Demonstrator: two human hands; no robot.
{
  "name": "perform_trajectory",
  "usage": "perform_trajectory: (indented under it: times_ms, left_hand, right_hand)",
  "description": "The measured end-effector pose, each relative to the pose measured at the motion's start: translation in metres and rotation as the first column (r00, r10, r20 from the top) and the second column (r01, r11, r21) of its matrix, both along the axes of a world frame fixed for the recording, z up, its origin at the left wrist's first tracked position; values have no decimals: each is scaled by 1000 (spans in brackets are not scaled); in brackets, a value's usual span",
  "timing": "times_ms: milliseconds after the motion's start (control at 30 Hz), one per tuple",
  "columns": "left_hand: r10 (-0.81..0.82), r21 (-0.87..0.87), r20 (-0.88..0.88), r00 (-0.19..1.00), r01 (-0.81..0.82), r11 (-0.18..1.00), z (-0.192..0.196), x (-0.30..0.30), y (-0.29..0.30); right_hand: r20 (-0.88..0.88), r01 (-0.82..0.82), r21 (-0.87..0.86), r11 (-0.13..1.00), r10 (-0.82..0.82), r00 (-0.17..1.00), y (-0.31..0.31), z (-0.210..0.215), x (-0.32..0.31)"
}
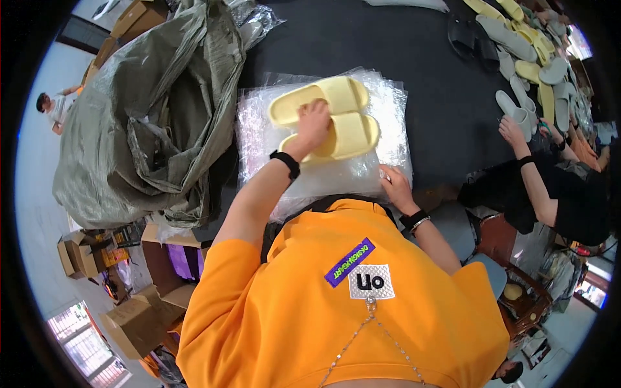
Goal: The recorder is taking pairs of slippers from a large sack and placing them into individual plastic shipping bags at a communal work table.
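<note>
While the left hand presses its curled fingers onto the 2 pale yellow foam slide sandals atop the stack of clear plastic bags, the right hand pinches the top bag's near edge. Bagging looks underway; opening that bag's mouth seems needed next.

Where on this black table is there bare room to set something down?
Bare: the black table between the stack of clear bags and the slipper pile. Crowded: the bags, under yellow slippers and both hands; left, the grey-green sack.
</note>
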State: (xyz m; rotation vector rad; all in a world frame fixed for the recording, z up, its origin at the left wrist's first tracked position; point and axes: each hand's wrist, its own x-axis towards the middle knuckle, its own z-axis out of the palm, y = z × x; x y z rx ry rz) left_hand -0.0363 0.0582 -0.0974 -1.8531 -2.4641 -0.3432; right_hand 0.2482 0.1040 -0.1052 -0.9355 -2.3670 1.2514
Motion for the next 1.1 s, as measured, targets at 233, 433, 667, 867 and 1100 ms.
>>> perform_trajectory:
  times_ms: [233,433,667,867,1100]
  left_hand:
    - [256,-26,122,959,-254,967,3,-60,-31]
    - [231,140,64,971,-238,961,-12,-54,-36]
    - [273,119,118,955,-287,951,8,-46,-28]
    - [-116,146,14,993,112,983,35,2,3]
    - [20,115,25,999,-23,993,7,16,40]
  right_hand:
    - [129,-16,-98,995,29,991,4,7,-4]
    - [267,-301,528,794,182,947,17,33,-38]
    - [448,-540,319,779,378,810,18,8,-63]
    - [513,-563,367,741,343,787,18,-8,-65]
    - [479,-526,287,801,355,803,16,-3,-67]
